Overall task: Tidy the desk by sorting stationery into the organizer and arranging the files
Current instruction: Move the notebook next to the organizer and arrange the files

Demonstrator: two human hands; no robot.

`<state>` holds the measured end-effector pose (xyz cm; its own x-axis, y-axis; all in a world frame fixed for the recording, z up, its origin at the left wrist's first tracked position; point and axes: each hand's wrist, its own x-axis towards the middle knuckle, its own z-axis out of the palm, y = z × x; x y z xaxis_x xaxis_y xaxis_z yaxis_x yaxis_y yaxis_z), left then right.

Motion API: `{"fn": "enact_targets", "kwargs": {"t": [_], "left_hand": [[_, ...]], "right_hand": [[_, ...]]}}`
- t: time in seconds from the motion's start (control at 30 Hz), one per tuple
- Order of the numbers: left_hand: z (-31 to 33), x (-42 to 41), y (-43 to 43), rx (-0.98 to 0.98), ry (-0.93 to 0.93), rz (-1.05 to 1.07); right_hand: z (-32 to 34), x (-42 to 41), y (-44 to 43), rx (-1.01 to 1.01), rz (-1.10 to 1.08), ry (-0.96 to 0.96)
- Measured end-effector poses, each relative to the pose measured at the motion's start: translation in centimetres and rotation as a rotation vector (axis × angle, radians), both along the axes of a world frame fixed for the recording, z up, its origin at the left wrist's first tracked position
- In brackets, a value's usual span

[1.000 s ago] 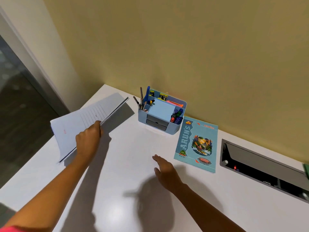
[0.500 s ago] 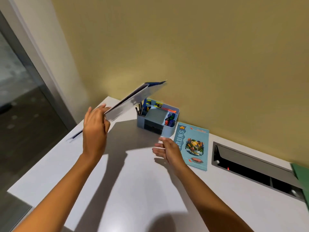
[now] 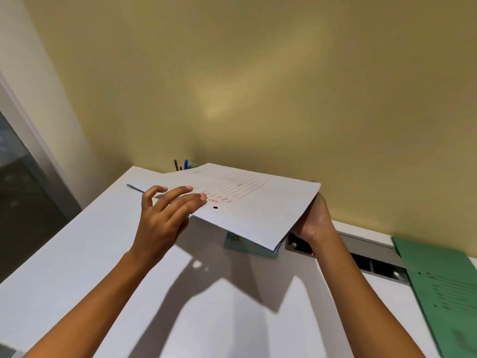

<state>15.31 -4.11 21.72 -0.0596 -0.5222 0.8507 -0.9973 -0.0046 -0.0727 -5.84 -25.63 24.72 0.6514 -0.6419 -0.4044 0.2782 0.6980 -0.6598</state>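
My right hand (image 3: 313,223) grips the right edge of one white file (image 3: 258,210) and holds it nearly flat in the air above the far part of the worktop (image 3: 77,254). That hand's fingers are hidden under the file. My left hand (image 3: 160,220) is loose, its fingers (image 3: 180,191) spread and straight, tips touching the file's left edge. A second file, the green file (image 3: 444,293), lies on the worktop at the right. One teal notebook (image 3: 247,245) shows a corner beneath the white file, and two pen tops (image 3: 176,165) stick up behind it.
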Motion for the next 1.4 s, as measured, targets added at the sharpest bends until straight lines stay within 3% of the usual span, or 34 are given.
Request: {"fn": "enact_targets", "kwargs": {"t": [0.17, 0.33, 0.4, 0.53, 0.77, 0.97, 1.13, 1.4], "left_hand": [[-0.2, -0.9, -1.0, 0.072, -0.049, -0.006], [-0.2, -1.6, -2.3, 0.070, 0.063, 0.054], [-0.2, -2.3, -3.4, 0.087, 0.229, 0.059], [0.0, -4.9, -6.1, 0.092, 0.752, -0.079], [0.9, -8.9, -10.0, 0.082, 1.376, -0.202], [-0.2, -12.9, -12.0, 0.196, 1.474, -0.255], [-2.5, -17.6, -12.7, 0.269, 1.501, -0.317], [-9.1, -23.1, -11.8, 0.464, 1.551, -0.225]], "right_hand": [[-0.2, -5.9, -2.5, 0.051, -0.056, 0.001], [-0.3, -10.2, -3.4, 0.017, -0.087, -0.078], [-0.6, -11.3, -3.5, -0.078, -0.049, 0.011], [-2.1, -12.5, -3.9, -0.324, 0.093, 0.133], [-4.5, -14.4, -3.2, -0.536, -0.176, 0.305], [-7.3, -16.9, -1.6, -0.691, -0.359, 0.433], [-11.6, -20.4, -0.9, -0.651, -0.496, 0.558], [-17.6, -25.6, 1.9, -0.594, -0.524, 0.812]]}}
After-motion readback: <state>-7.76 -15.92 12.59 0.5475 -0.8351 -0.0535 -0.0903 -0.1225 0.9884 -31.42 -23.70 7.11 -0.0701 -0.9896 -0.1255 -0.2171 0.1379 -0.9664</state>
